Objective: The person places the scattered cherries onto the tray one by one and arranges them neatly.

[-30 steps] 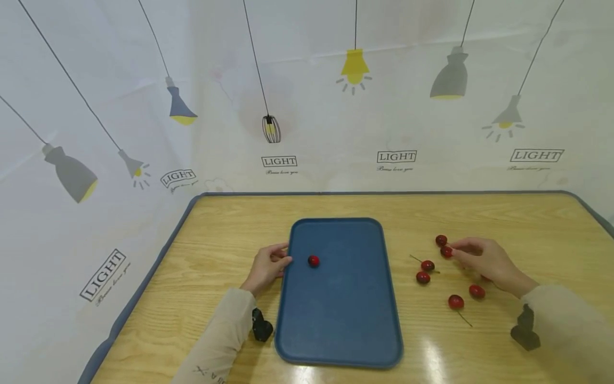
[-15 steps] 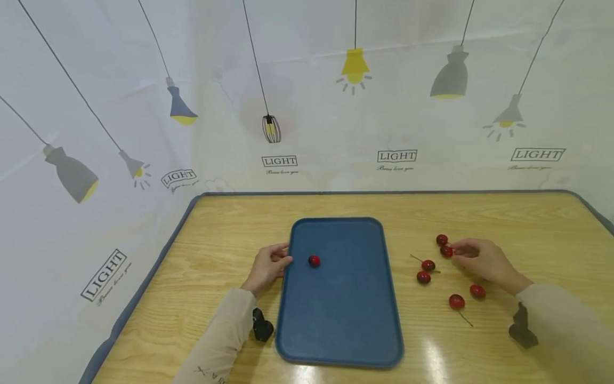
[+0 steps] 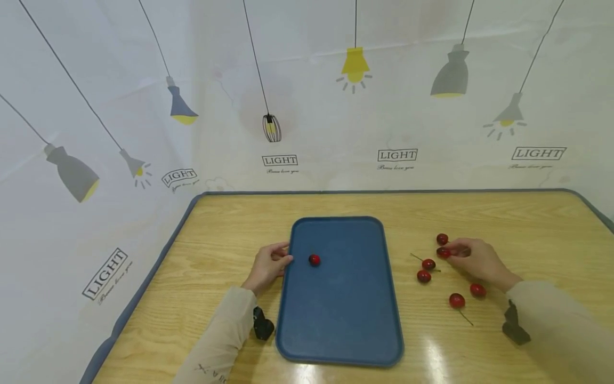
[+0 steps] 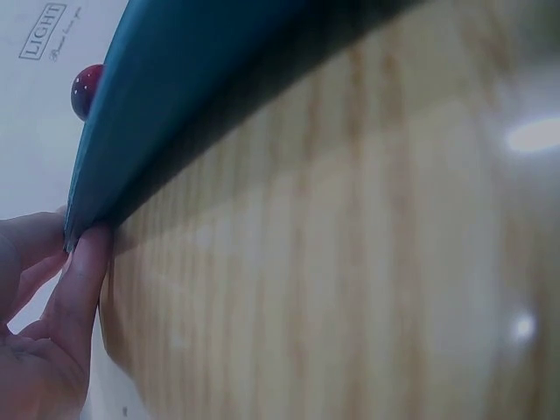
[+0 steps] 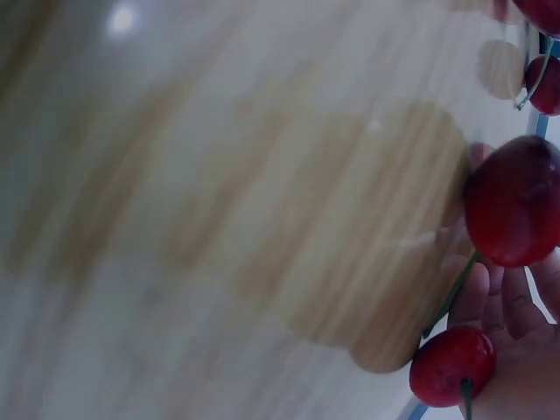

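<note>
On the table's left part my left hand [image 3: 266, 268] holds the left edge of a blue tray [image 3: 342, 314], thumb and fingers at the rim [image 4: 79, 236]. One dark red cherry [image 3: 314, 260] lies on the tray. To its right, the fingertips of my right hand [image 3: 477, 261] pinch a cherry [image 3: 443, 252], just in front of another cherry [image 3: 442, 239]. In the right wrist view a large cherry [image 5: 516, 201] near the camera hides the fingertips. A stemmed cherry [image 5: 452, 366] shows there by the palm.
Left of my right hand lie two cherries, one upper [image 3: 428, 264] and one lower [image 3: 424, 276]. Nearer the front are a cherry [image 3: 477, 290] and a long-stemmed one [image 3: 457, 300]. A lamp-printed white curtain [image 3: 331, 128] stands behind the wooden table [image 3: 230, 213].
My right hand has shifted a little left, and the pinched cherry has moved slightly left with it. The left hand and tray have stayed in place.
</note>
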`<state>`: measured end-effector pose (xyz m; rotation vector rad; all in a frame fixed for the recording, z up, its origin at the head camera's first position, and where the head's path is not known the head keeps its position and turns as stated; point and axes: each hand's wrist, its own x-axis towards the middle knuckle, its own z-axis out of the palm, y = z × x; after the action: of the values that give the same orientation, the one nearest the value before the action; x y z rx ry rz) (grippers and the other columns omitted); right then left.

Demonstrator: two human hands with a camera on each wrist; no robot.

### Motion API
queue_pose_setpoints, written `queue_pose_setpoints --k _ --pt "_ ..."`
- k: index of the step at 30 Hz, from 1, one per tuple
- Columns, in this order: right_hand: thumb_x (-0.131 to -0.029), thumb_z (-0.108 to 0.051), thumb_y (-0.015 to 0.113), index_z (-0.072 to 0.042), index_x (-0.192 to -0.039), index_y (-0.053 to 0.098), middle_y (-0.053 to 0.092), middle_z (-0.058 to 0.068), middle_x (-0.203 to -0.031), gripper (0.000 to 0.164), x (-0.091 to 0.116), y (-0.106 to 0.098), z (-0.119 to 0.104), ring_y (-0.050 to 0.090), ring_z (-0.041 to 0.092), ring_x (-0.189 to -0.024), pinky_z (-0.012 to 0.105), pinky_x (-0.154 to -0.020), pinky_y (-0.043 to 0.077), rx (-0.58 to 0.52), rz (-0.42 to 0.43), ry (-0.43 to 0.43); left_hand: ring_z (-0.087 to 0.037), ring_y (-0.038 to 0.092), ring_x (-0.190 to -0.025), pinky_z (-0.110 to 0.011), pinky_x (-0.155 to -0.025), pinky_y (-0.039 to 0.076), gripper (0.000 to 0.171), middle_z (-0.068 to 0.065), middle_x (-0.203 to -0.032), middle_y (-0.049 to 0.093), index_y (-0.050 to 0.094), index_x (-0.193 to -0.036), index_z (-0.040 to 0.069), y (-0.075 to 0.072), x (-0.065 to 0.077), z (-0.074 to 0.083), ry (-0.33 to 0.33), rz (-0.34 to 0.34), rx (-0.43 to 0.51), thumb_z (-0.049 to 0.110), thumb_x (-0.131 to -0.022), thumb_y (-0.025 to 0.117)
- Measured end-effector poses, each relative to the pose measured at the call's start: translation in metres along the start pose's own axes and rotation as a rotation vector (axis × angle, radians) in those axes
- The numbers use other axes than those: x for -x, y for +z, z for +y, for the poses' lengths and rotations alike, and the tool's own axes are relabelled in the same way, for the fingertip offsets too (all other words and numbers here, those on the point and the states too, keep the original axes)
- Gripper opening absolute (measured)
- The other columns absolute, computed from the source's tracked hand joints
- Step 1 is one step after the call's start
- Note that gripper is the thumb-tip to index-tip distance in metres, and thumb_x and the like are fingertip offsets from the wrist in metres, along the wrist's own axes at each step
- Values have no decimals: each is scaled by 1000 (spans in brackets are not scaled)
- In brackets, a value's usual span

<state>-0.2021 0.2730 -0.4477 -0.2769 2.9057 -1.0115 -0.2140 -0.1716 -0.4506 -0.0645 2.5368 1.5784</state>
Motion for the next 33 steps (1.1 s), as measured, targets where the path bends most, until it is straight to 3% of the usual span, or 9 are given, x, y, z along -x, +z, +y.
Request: queue_pose_setpoints --k 12,25,33 --pt "-79 -4 61 4 -100 61 61 12 -85 22 0 2 2 56 28 -79 39 -68 46 9 7 -29 -16 56 -77 -28 -56 51 41 -11 -96 55 54 -123 7 0 -1 0 1 6 -8 4 -83 61" --pt "-81 -6 60 5 -103 59 60 22 -95 25 5 -1 -8 54 36 -87 48 -73 44 13 -7 -35 -17 55 -77 -28 -57 51 41 -12 -97 55 53 -124 6 -1 0 1 4 -7 -4 3 -83 60" --pt "-81 -6 60 5 -102 59 61 15 -89 24 5 -2 -8 55 31 -82 42 -69 45 10 -9 -34 -17 55 -77 -29 -57 51 41 -12 -97 54 53 -124 6 -1 -1 1 9 -7 -10 3 -83 60"
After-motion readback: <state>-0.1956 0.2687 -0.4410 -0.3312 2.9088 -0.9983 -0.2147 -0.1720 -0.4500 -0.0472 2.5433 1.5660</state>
